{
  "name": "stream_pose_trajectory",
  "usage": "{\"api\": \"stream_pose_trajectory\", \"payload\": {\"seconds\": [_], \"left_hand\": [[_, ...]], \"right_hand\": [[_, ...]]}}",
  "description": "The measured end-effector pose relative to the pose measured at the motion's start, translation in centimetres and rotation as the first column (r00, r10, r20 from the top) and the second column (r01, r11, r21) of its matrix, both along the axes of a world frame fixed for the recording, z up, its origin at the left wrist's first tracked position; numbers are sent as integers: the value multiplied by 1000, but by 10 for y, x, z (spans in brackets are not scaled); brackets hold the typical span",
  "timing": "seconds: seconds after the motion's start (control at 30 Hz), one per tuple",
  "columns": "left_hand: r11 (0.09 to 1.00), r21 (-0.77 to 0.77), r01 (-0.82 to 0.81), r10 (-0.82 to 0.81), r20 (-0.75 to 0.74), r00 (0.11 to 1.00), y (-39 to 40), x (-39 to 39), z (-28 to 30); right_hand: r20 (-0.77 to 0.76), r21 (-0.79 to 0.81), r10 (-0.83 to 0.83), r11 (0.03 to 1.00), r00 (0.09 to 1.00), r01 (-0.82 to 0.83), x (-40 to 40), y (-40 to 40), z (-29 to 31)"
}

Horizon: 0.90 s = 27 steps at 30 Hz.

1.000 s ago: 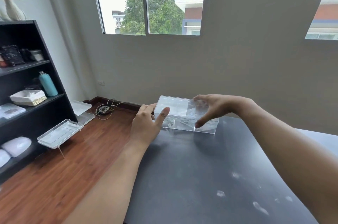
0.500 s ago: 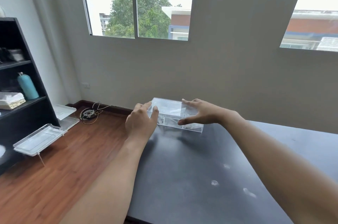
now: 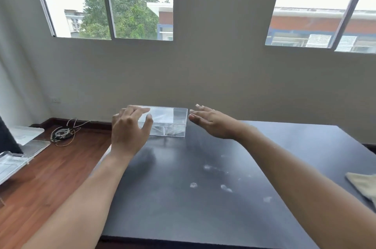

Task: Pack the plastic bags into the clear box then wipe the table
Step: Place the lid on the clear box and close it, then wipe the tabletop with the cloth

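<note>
A clear plastic box (image 3: pixel 171 121) with a lid stands at the far left corner of the dark table (image 3: pixel 183 197). Crumpled clear plastic shows faintly inside its lower part. My left hand (image 3: pixel 128 128) hovers at the box's left end, fingers apart; whether they touch it I cannot tell. My right hand (image 3: pixel 211 121) is just right of the box, fingers spread, a small gap from it. A beige cloth (image 3: pixel 364 185) lies at the table's right edge.
White smudges (image 3: pixel 213 183) mark the tabletop in the middle right. Left of the table is wooden floor with a coil of cables (image 3: pixel 63 133) by the wall and clear trays (image 3: pixel 14 159) near a black shelf. A wall with windows stands behind.
My right hand has come off the box lid and moved to the right of it. The left hand has loosened at the left end. The view has turned right, showing the cloth.
</note>
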State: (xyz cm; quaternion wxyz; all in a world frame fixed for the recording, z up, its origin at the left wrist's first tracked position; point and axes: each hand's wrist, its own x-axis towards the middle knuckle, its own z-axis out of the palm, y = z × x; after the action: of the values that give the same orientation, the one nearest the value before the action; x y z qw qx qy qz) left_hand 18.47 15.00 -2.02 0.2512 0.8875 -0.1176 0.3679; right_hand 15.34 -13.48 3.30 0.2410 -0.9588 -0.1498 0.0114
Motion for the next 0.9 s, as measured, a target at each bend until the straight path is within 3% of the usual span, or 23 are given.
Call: {"api": "stream_pose_trajectory", "payload": {"seconds": [0.27, 0.5, 0.6, 0.77, 0.9], "left_hand": [[965, 108, 238, -237, -23, 971, -46, -30, -2], [851, 204, 484, -484, -53, 874, -90, -48, 10], [782, 197, 591, -581, -114, 806, -136, -63, 20], [656, 28, 754, -712, -307, 631, -246, -106, 21], [559, 155, 814, -728, -379, 572, -337, -147, 17]], "right_hand": [[41, 138, -159, 979, 986, 152, -77, -56, 9], [153, 183, -365, 924, 918, 337, -148, -116, 1], [195, 178, -482, 874, 854, 453, -185, -150, 0], [195, 188, -700, 715, 687, 674, -242, -214, -8], [162, 211, -835, 551, 526, 808, -284, -248, -25]]}}
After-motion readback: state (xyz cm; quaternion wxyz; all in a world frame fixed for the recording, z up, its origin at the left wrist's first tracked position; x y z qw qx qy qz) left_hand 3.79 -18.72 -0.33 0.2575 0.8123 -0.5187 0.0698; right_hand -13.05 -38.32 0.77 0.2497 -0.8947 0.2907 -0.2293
